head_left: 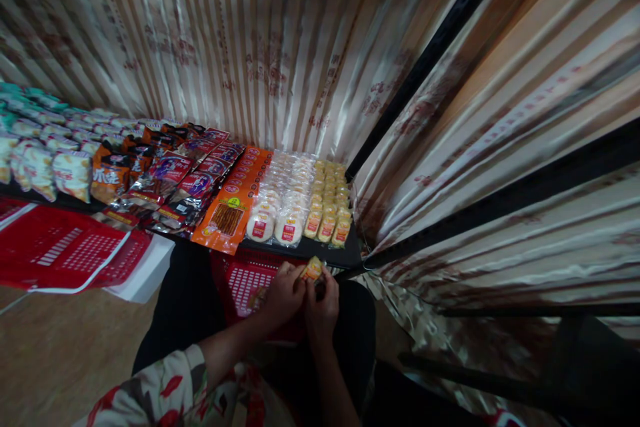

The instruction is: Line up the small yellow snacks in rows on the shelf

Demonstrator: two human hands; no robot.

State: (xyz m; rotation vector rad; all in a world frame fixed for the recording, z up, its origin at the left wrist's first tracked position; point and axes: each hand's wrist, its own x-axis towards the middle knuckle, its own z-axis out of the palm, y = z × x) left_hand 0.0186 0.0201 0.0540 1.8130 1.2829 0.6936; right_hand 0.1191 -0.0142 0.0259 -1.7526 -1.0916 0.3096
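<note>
Both my hands meet above my lap around a small yellow snack packet (pixel 313 269). My left hand (pixel 286 293) pinches its left side, and my right hand (pixel 323 307) has the right side between thumb and fingers. Just beyond them, on the dark shelf (pixel 330 254), similar yellow snack packets (pixel 327 213) stand in rows at the right end. Beside those are rows of clear-wrapped round white crackers (pixel 289 227). Below my hands a red basket (pixel 240 280) sits between my knees, with a few small packets (pixel 257 297) inside, partly hidden by my left arm.
Left along the shelf lie orange snack bags (pixel 230 203), dark red snack packs (pixel 193 187), orange-brown bags (pixel 110 173) and white bags (pixel 70 170). Another red basket (pixel 75 247) is at the left. Black frame bars (pixel 435 47) and a striped curtain (pixel 275 33) close in the back and right.
</note>
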